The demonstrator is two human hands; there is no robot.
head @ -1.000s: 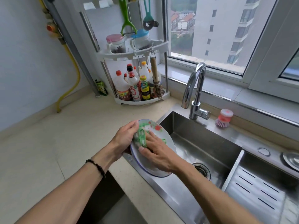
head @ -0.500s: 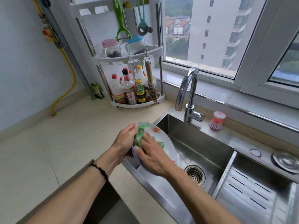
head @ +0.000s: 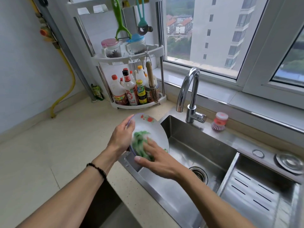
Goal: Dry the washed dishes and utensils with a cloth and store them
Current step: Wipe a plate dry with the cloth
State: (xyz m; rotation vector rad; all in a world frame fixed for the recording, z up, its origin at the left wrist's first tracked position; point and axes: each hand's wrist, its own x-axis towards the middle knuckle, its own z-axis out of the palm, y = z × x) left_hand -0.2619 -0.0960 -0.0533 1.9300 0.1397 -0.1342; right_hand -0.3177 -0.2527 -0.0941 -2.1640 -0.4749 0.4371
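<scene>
A beige speckled counter met a steel sink under a window. Bottle labels at 12 o'clock were illegible. Left hand gripped the tilted plate; right hand, fingers spread, pressed a green cloth against it.

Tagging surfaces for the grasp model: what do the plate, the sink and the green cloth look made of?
Plate: looks like glazed ceramic or melamine, glossy white with a printed red flower; cannot tell which. Sink: brushed stainless steel, grey with streaked metallic reflections. Green cloth: soft fabric or mesh, matte, motion-blurred under the right hand, so the weave is unclear.
</scene>
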